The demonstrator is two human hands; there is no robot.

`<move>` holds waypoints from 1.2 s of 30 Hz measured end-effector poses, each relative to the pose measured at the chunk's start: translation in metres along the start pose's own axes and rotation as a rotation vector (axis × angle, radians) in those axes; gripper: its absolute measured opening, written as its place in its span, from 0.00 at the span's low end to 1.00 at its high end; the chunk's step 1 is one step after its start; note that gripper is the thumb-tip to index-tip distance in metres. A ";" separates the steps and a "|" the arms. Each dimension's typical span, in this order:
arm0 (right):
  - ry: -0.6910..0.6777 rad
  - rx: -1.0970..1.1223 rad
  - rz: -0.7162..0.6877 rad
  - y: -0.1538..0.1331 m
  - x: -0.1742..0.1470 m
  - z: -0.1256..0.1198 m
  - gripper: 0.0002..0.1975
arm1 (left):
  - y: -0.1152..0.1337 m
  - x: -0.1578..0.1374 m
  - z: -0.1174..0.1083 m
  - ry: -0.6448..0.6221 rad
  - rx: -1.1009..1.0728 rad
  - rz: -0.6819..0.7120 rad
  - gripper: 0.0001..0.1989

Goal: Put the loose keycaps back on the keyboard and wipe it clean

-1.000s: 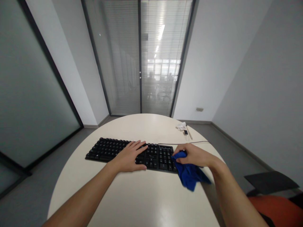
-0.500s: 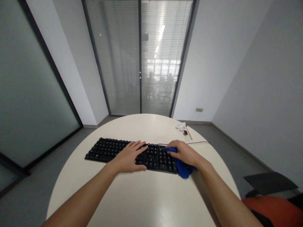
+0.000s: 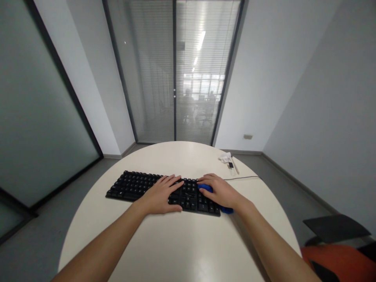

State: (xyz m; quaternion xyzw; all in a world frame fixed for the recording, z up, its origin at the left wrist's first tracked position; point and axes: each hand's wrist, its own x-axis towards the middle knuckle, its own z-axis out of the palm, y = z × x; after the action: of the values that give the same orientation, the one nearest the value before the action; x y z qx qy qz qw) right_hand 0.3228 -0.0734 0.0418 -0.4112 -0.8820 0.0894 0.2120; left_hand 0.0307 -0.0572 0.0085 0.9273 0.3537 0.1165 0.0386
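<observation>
A black keyboard point(image 3: 133, 186) lies across the pale round table point(image 3: 176, 243), tilted slightly down to the right. My left hand point(image 3: 160, 196) rests on its middle with the fingers stretched and spread, holding nothing. Over the number keys at the keyboard's right end is my right hand point(image 3: 220, 191), its fingers closed round a blue cloth point(image 3: 205, 187) that touches the keys. One end of the cloth shows below the palm, past the keyboard's right edge; the rest is hidden under the hand.
Near the table's far right edge lie a white crumpled item point(image 3: 225, 157), a small black piece point(image 3: 230, 165) and a thin pale stick point(image 3: 235, 165). A dark cable point(image 3: 243, 178) runs off to the right. A red-orange chair point(image 3: 335, 262) stands at lower right.
My right hand has slid left over the number keys with the blue cloth, and less of the cloth shows below it. My left hand has stayed in place.
</observation>
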 end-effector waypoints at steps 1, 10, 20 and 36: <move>-0.010 -0.008 0.012 0.000 -0.001 -0.002 0.15 | 0.000 0.000 0.000 0.001 -0.001 0.001 0.46; -0.100 -0.012 0.158 0.007 -0.010 -0.020 0.14 | 0.000 -0.001 -0.002 -0.005 -0.005 -0.004 0.46; -0.086 -0.002 0.312 0.016 -0.021 -0.038 0.14 | -0.002 -0.002 -0.001 0.004 -0.012 0.005 0.46; -0.131 0.058 0.366 0.011 -0.023 -0.040 0.12 | -0.002 -0.002 -0.002 -0.014 -0.011 -0.003 0.47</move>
State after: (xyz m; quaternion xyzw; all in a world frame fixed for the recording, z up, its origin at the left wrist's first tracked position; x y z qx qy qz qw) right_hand 0.3618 -0.0845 0.0670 -0.5517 -0.8016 0.1782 0.1459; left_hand 0.0277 -0.0569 0.0099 0.9273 0.3543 0.1119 0.0462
